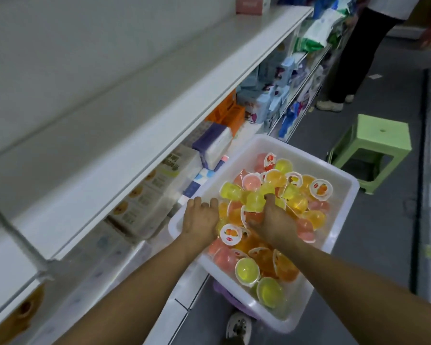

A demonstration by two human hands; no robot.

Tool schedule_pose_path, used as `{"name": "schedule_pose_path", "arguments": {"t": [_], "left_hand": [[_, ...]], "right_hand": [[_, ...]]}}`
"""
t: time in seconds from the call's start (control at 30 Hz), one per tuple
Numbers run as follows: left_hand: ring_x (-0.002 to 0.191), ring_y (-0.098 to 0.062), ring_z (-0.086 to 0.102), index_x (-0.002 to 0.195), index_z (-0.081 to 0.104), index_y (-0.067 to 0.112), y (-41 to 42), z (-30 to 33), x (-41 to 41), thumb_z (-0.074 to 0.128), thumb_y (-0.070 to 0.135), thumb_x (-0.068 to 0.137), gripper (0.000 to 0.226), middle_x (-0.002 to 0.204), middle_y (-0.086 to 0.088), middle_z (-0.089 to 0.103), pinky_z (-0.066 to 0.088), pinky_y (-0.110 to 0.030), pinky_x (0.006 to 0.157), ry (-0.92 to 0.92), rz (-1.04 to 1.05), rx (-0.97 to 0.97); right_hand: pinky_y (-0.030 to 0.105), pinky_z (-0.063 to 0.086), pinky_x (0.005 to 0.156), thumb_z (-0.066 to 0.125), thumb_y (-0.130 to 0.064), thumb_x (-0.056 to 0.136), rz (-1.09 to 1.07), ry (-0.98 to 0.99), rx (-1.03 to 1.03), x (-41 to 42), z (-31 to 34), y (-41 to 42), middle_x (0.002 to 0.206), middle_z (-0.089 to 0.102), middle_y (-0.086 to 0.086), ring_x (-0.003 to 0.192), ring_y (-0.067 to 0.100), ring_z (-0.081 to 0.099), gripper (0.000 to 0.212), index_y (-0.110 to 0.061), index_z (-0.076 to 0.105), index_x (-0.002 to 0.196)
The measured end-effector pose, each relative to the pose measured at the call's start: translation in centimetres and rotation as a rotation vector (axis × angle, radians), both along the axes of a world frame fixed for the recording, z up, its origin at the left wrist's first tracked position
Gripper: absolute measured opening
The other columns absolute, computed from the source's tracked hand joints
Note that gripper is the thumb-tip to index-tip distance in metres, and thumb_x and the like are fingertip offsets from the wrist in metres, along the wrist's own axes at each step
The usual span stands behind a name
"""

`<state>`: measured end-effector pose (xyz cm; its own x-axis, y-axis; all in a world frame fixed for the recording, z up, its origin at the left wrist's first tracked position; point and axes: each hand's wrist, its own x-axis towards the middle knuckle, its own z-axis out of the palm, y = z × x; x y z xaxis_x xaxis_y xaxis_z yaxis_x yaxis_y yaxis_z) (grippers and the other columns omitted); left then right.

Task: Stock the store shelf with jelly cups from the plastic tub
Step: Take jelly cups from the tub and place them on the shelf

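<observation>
White store shelf (125,135) runs along the left, top board bare, boxed goods below. Left hand (201,220) reaches into the white plastic tub (343,195), fingers curled over its left rim. Right hand (269,221) sits in the pile of jelly cups (294,195), gripping a yellow jelly cup (255,201). Green stool (376,150) on the floor further right, a second person's legs (351,66) behind it
</observation>
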<state>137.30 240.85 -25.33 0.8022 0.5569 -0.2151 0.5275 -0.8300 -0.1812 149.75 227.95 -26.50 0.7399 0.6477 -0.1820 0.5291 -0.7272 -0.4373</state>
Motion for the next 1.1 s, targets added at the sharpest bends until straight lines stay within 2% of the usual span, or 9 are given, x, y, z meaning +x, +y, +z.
{"name": "schedule_pose_path", "arguments": {"t": [0.13, 0.27, 0.37, 0.47, 0.57, 0.67, 0.8, 0.87, 1.1], "left_hand": [[0.108, -0.029, 0.051, 0.113, 0.046, 0.018, -0.2, 1.5, -1.6, 0.068, 0.048, 0.077, 0.051, 0.11, -0.005, 0.062, 0.037, -0.038, 0.089, -0.227, 0.188, -0.171], [0.094, -0.025, 0.057, 0.099, 0.047, 0.028, -1.4, 3.6, -4.5, 0.074, 0.041, 0.07, 0.042, 0.101, -0.001, 0.061, 0.048, -0.037, 0.082, -0.546, 0.391, -0.506], [0.088, -0.018, 0.055, 0.101, 0.054, 0.035, -4.0, 5.6, -7.9, 0.075, 0.033, 0.07, 0.038, 0.1, 0.003, 0.052, 0.042, -0.028, 0.07, -0.696, 0.446, -0.581], [0.096, -0.015, 0.053, 0.109, 0.058, 0.037, -6.7, 7.7, -12.0, 0.074, 0.028, 0.075, 0.039, 0.106, 0.007, 0.045, 0.038, -0.025, 0.075, -0.777, 0.436, -0.597], [0.105, -0.012, 0.048, 0.122, 0.053, 0.038, -10.1, 9.7, -16.5, 0.07, 0.028, 0.081, 0.045, 0.123, 0.005, 0.043, 0.035, -0.022, 0.084, -0.796, 0.458, -0.603], [0.117, -0.015, 0.047, 0.133, 0.04, 0.038, -13.1, 11.6, -21.3, 0.068, 0.034, 0.083, 0.058, 0.129, 0.007, 0.043, 0.035, -0.025, 0.089, -0.808, 0.478, -0.557], [0.093, -0.014, 0.059, 0.112, 0.038, 0.029, -15.7, 14.4, -26.9, 0.075, 0.045, 0.073, 0.055, 0.105, 0.011, 0.056, 0.05, -0.035, 0.082, -0.915, 0.623, -0.472], [0.085, -0.006, 0.057, 0.105, 0.042, 0.03, -16.6, 15.7, -29.8, 0.077, 0.045, 0.072, 0.05, 0.096, 0.015, 0.056, 0.05, -0.033, 0.075, -0.965, 0.634, -0.421], [0.091, -0.006, 0.059, 0.105, 0.057, 0.036, -17.9, 19.1, -39.7, 0.076, 0.053, 0.069, 0.044, 0.102, 0.016, 0.062, 0.049, -0.029, 0.08, -1.082, 0.726, -0.238]], "right_hand": [[0.032, 0.05, 0.067, 0.069, -0.049, 0.078, -0.052, 0.072, 0.074, -0.9, 1.3, -1.1, 0.101, 0.063, -0.002, 0.089, 0.024, 0.064, 0.069, -0.017, 0.031, 0.127], [0.036, 0.055, 0.07, 0.071, -0.041, 0.078, -0.027, 0.153, 0.184, -2.8, 3.4, -2.9, 0.102, 0.06, -0.005, 0.088, 0.021, 0.063, 0.058, -0.024, 0.039, 0.124], [0.03, 0.054, 0.063, 0.071, -0.031, 0.08, 0.0, 0.343, 0.384, -5.1, 5.7, -4.3, 0.084, 0.061, -0.005, 0.071, 0.009, 0.061, 0.033, -0.024, 0.056, 0.109], [0.015, 0.042, 0.051, 0.067, -0.019, 0.084, 0.024, 0.508, 0.569, -8.6, 8.5, -5.7, 0.074, 0.058, -0.005, 0.057, -0.001, 0.053, 0.011, -0.024, 0.064, 0.092], [0.027, 0.048, 0.052, 0.063, -0.014, 0.086, 0.031, 0.714, 0.654, -12.8, 10.5, -7.5, 0.086, 0.063, 0.006, 0.065, 0.017, 0.057, 0.01, -0.023, 0.065, 0.089], [0.028, 0.051, 0.051, 0.06, -0.009, 0.088, 0.039, 0.863, 0.707, -17.3, 12.2, -8.9, 0.092, 0.062, 0.012, 0.064, 0.026, 0.062, 0.013, -0.014, 0.067, 0.097], [0.031, 0.051, 0.054, 0.057, -0.008, 0.09, 0.146, 0.975, 0.718, -22.0, 14.5, -9.4, 0.09, 0.061, 0.016, 0.064, 0.032, 0.066, 0.014, -0.013, 0.067, 0.098], [0.031, 0.05, 0.053, 0.057, -0.009, 0.09, 0.21, 0.98, 0.716, -24.2, 15.6, -9.0, 0.09, 0.062, 0.018, 0.066, 0.034, 0.066, 0.014, -0.014, 0.067, 0.098], [0.031, 0.051, 0.054, 0.064, -0.014, 0.088, 0.462, 0.961, 0.64, -32.1, 18.6, -6.8, 0.096, 0.069, 0.019, 0.073, 0.036, 0.069, 0.023, -0.012, 0.065, 0.11]]}}
